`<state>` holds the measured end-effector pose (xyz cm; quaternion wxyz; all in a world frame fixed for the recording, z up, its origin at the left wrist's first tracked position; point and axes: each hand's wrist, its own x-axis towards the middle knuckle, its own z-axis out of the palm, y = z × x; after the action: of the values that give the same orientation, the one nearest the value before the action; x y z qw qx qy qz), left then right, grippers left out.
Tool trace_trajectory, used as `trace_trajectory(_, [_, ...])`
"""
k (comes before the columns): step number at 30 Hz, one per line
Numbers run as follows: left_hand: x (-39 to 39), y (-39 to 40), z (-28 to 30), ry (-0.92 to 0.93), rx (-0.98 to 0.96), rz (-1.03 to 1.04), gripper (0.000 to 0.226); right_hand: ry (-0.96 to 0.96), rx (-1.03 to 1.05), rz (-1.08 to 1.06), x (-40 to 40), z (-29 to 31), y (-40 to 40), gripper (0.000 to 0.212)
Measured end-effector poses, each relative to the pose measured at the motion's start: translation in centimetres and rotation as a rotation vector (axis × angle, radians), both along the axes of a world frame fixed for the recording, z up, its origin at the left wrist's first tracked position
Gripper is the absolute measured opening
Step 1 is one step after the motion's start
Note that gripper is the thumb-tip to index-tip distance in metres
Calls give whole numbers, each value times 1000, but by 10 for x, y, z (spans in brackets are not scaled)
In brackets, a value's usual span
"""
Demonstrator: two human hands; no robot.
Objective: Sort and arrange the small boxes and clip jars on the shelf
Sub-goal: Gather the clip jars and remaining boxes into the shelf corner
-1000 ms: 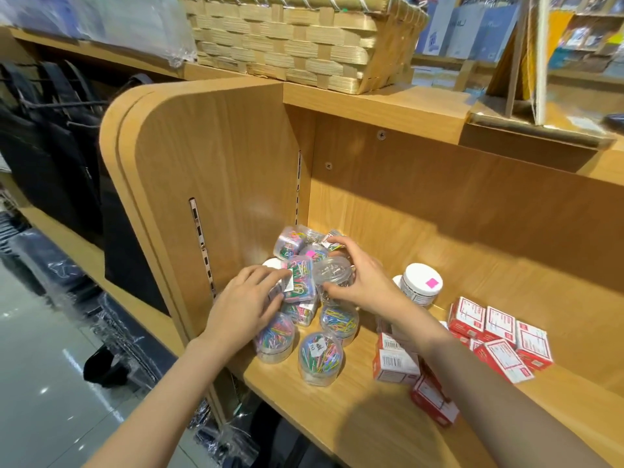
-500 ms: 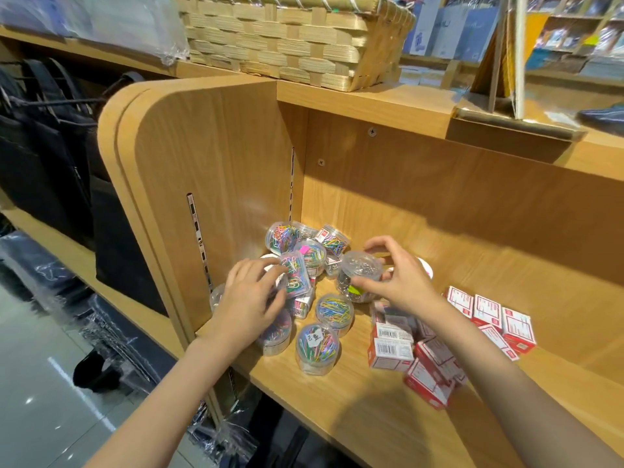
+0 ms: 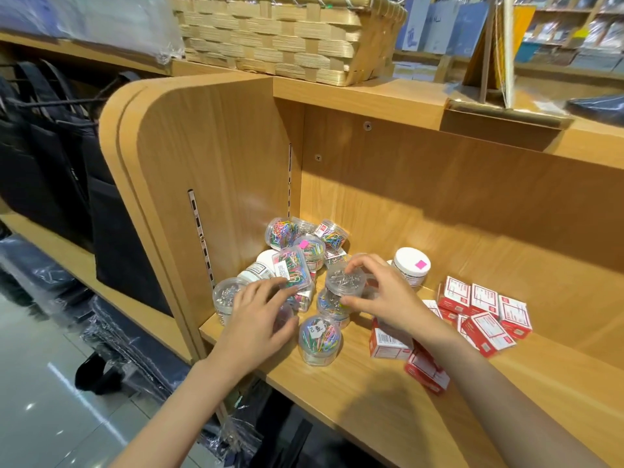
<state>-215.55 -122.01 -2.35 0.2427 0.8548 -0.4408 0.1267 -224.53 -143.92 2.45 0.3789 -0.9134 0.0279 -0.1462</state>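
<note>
Several clear jars of coloured paper clips (image 3: 305, 244) are piled in the left back corner of the wooden shelf (image 3: 371, 393). My right hand (image 3: 385, 298) grips a clear jar of silver clips (image 3: 344, 282), held on top of another colourful jar (image 3: 329, 307). My left hand (image 3: 260, 319) rests with curled fingers over a jar at the shelf's front left and touches a tilted jar of colourful clips (image 3: 293, 267). A jar with a paper label (image 3: 319, 339) stands in front. Red and white small boxes (image 3: 483, 309) lie scattered to the right.
A white-lidded jar with a pink sticker (image 3: 411, 265) stands behind my right hand. Another silver-clip jar (image 3: 226, 297) sits by the shelf's left side panel (image 3: 209, 170). A woven basket (image 3: 287, 35) rests on the top board. Black bags (image 3: 50, 146) hang to the left.
My right hand brought the silver-clip jar from the pile out to the right and back onto a colourful jar. My left hand slid slightly forward over the front jars.
</note>
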Motion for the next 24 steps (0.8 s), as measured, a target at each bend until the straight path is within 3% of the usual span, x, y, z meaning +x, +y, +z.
trace_trajectory(4, [1, 8, -3, 37, 21, -24, 47, -9, -30, -20, -1, -1, 3, 45])
trace_trajectory(9, [5, 3, 5, 20, -62, -55, 43, -107, 32, -199, -26, 19, -18, 42])
trace_trajectory(16, [-13, -50, 18, 49, -127, -264, 38, -110, -44, -362, -87, 32, -54, 43])
trace_trajectory(21, [-34, -80, 21, 40, -96, -414, 39, -38, -26, -478, -133, 32, -72, 42])
trace_trajectory(24, [-46, -97, 17, 39, -72, -492, 40, 159, -10, -401, -165, 34, -77, 40])
